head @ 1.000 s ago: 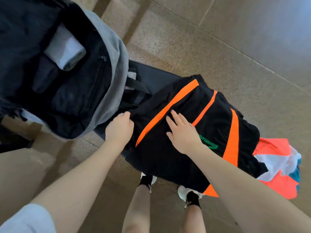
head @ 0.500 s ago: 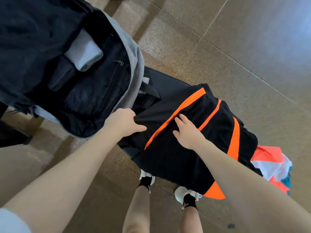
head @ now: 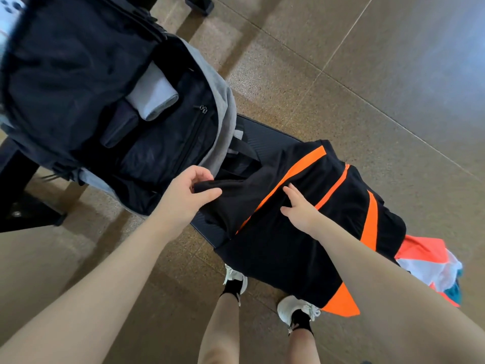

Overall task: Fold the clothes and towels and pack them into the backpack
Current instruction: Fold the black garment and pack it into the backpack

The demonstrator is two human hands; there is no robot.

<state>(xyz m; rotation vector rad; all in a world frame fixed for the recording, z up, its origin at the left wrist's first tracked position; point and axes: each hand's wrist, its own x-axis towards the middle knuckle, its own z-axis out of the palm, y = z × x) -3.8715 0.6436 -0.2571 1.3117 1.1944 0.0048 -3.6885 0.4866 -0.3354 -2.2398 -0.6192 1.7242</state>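
Note:
A black garment with orange stripes (head: 296, 243) lies spread over a narrow black bench (head: 265, 132). My left hand (head: 187, 194) pinches the garment's left edge and lifts it slightly. My right hand (head: 299, 208) presses flat on the garment's middle, fingers spread. An open grey and black backpack (head: 223, 106) stands at the left on the bench end, with a rolled white towel (head: 154, 97) and a dark folded item (head: 118, 127) inside.
A heap of orange, white and teal clothes (head: 430, 266) lies at the bench's right end. My legs and white shoes (head: 296, 308) stand in front of the bench on the brown tiled floor. A dark furniture base (head: 23, 206) sits at left.
My left hand has gone from resting beside the garment's edge to pinching it and lifting it. My right hand slid a little toward the centre. The view tilted, bringing more backpack into view.

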